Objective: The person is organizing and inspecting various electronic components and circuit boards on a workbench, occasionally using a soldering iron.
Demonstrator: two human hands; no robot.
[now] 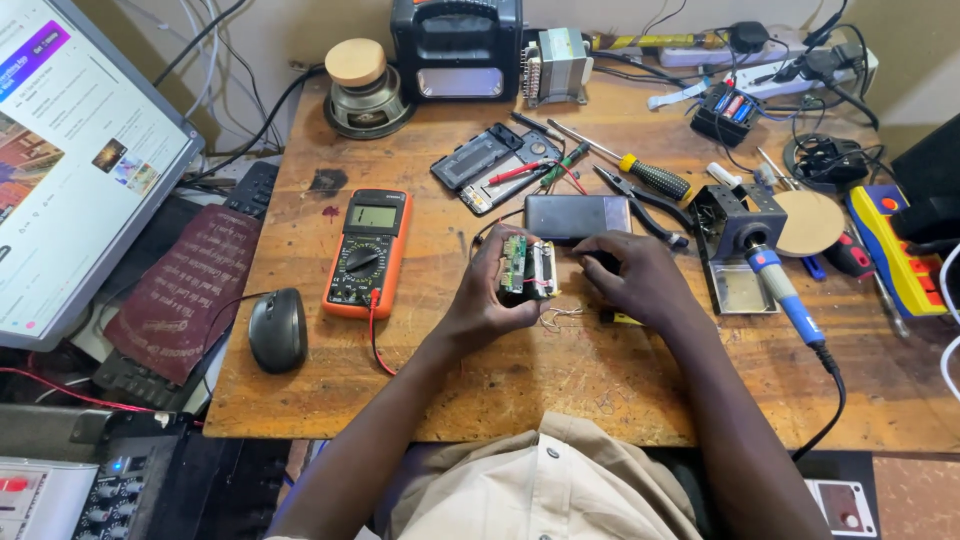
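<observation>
We worked at a scuffed wooden table point(480, 390), with a large lit monitor point(70, 150) leaning in at our far left and a dark red booklet point(185, 290) lying on a keyboard below it. At the table's back edge stood a black boxy device point(457, 45), a round speaker driver point(362, 85) to its left and a small transformer point(553, 65) to its right. An orange multimeter point(367, 250) lay left of centre, a black mouse point(278, 328) beside it. A blue-handled soldering iron point(780, 285) rested in its stand on our right. A dark flat power bank shell point(578, 215) lay just beyond our hands, with an opened black casing point(495, 165) and a yellow-and-black screwdriver point(640, 172) farther back. Our left hand point(485, 300) was curled around a small green circuit board assembly point(527, 268), pinching it upright just above the table's middle. Our right hand point(635, 275) lay arched beside it, fingertips point(585, 247) touching the assembly's right edge. Thin loose wires point(560, 318) trailed beneath.
</observation>
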